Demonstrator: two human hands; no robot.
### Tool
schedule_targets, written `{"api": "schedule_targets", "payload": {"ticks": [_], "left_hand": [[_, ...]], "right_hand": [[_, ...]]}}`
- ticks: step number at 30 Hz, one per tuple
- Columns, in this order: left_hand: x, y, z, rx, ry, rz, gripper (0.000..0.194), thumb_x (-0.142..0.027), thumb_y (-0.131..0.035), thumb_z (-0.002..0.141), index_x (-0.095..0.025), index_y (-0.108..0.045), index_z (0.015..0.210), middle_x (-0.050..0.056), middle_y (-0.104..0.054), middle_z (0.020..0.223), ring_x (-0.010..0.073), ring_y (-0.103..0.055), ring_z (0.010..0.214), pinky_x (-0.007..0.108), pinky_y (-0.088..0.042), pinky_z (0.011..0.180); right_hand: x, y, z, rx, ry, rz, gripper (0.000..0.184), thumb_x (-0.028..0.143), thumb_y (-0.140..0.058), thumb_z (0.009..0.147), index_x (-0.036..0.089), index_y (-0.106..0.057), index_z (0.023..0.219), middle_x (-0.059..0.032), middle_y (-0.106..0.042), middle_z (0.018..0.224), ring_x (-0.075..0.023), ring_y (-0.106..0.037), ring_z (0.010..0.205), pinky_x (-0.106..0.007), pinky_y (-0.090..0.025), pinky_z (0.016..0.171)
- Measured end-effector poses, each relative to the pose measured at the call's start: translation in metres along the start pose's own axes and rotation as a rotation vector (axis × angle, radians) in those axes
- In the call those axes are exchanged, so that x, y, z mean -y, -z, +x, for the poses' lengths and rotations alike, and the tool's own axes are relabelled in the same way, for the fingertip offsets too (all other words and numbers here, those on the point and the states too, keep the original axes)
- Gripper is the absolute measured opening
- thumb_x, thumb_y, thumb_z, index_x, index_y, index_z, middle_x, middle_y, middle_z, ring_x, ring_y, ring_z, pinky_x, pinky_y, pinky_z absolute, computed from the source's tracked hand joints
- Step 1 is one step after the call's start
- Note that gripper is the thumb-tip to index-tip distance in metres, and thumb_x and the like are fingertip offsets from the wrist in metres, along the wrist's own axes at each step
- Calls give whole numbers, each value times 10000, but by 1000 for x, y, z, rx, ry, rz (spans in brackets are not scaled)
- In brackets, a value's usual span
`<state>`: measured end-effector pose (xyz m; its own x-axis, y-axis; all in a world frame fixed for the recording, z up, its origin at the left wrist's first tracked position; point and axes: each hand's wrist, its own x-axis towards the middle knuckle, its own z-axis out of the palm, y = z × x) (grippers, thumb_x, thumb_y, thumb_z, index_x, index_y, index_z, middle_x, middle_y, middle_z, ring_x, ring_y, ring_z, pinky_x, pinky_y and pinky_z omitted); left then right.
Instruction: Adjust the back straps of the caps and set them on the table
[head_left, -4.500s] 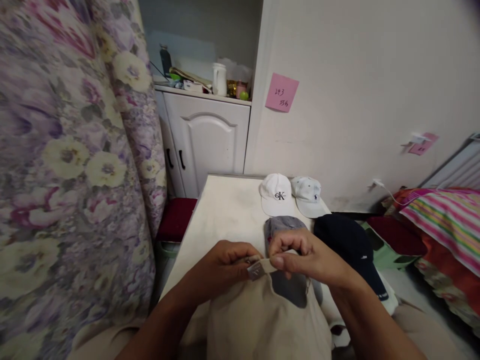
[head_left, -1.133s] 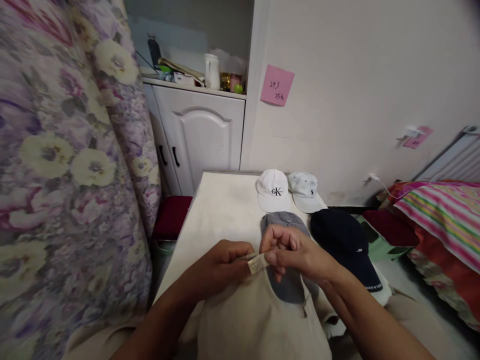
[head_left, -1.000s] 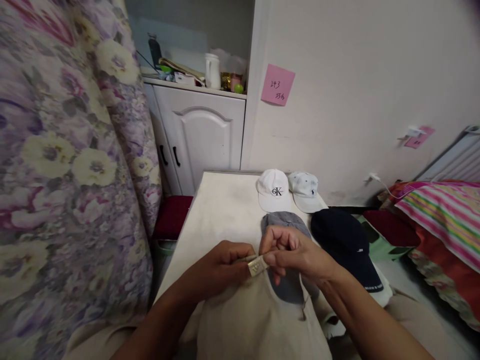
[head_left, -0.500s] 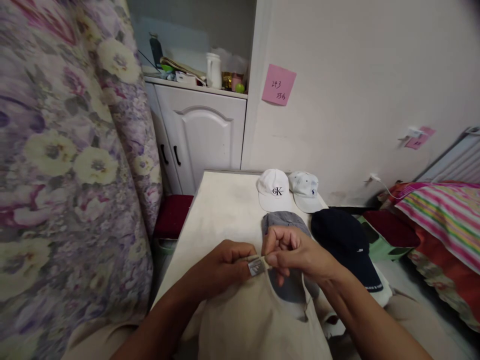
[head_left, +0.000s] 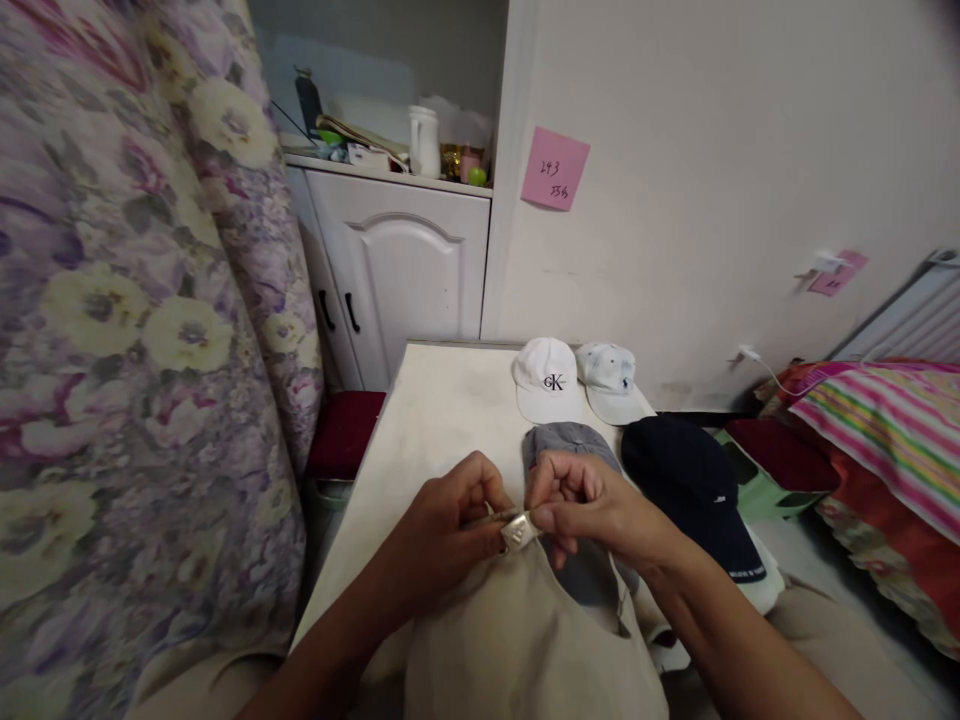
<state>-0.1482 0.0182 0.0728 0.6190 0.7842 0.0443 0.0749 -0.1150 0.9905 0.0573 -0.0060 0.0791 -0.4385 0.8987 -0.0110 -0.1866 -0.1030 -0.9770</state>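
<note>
I hold a beige cap [head_left: 517, 640] over the near end of a cream table [head_left: 442, 420], its back toward me. My left hand [head_left: 442, 525] pinches the metal buckle [head_left: 519, 531] of the cap's back strap. My right hand [head_left: 585, 505] is closed on the strap end right beside the buckle. A grey cap [head_left: 574, 450] lies just beyond my hands, partly hidden by them. A dark navy cap [head_left: 694, 490] lies to the right, a white cap with a black logo [head_left: 549, 378] and a pale patterned cap [head_left: 611, 380] sit at the table's far end.
A floral curtain [head_left: 127, 330] hangs along the left. A white cabinet [head_left: 397, 270] with clutter on top stands behind the table. A pink note [head_left: 555, 168] is stuck to the wall. Striped bedding [head_left: 877, 430] and a green stool [head_left: 757, 490] lie at right.
My left hand's fingers have risen and re-gripped the buckle, which has tilted; the cap's back opening has shifted slightly. The other caps have stayed put.
</note>
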Motion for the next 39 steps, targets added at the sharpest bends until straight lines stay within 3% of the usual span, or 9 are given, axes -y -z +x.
{"api": "schedule_targets", "payload": {"ticks": [3, 7, 12, 14, 18, 23, 28, 39], "left_hand": [[-1, -1, -4, -11, -39, 42, 313, -298, -692, 817, -203, -407, 728, -8, -660, 785, 119, -510, 661, 233, -383, 591], [-6, -5, -11, 43, -79, 174, 221, -334, -646, 865, -181, -537, 747, 1, -658, 781, 130, -531, 683, 245, -400, 616], [-8, -22, -27, 9, -112, 242, 206, -277, -583, 898, -181, -595, 717, -2, -674, 754, 135, -569, 672, 244, -416, 616], [-13, -30, -33, 3, -121, 272, 162, -224, -539, 905, -193, -628, 773, -4, -692, 791, 148, -611, 721, 252, -454, 666], [-29, -37, -38, -10, -145, 333, 176, -182, -522, 910, -238, -661, 1002, 9, -714, 1056, 182, -656, 963, 290, -498, 863], [-41, -48, -44, -155, -168, 494, 170, -227, -637, 876, -255, -649, 1043, 12, -702, 1136, 196, -654, 1033, 297, -508, 905], [-31, -66, -56, -367, -230, 682, 203, -253, -608, 924, -274, -625, 1125, 20, -717, 1116, 198, -672, 1029, 307, -523, 886], [-21, -90, -67, -440, -381, 823, 231, -236, -618, 924, -248, -609, 1155, 47, -711, 1149, 198, -676, 1049, 289, -543, 893]], "right_hand": [[2, -1, -3, 7, -11, -18, 225, 258, -813, 746, 149, -616, 764, 55, -624, 535, -59, -563, 406, -172, -530, 463], [4, -7, -10, 17, -31, -30, 207, 212, -802, 731, 154, -606, 761, 56, -631, 552, -63, -594, 431, -154, -513, 462], [3, -16, -25, 8, -63, -33, 192, 220, -763, 751, 166, -579, 750, 51, -633, 559, -70, -595, 449, -147, -466, 443], [2, -17, -31, -4, -40, -41, 199, 229, -763, 748, 169, -574, 750, 51, -629, 558, -72, -581, 446, -158, -456, 443], [8, -15, -38, -71, 78, -130, 163, 183, -735, 763, 172, -572, 752, 53, -618, 580, -68, -563, 471, -172, -448, 474], [15, -19, -45, -141, 186, -252, 87, 180, -671, 818, 190, -587, 799, 38, -633, 595, -98, -585, 518, -201, -451, 496], [6, -20, -54, -170, 226, -311, 62, 186, -655, 836, 200, -597, 820, 27, -646, 637, -118, -619, 555, -224, -477, 521], [-5, -17, -67, -79, 174, -79, 79, 180, -648, 839, 188, -576, 808, 77, -568, 555, -79, -576, 453, -174, -448, 448]]}}
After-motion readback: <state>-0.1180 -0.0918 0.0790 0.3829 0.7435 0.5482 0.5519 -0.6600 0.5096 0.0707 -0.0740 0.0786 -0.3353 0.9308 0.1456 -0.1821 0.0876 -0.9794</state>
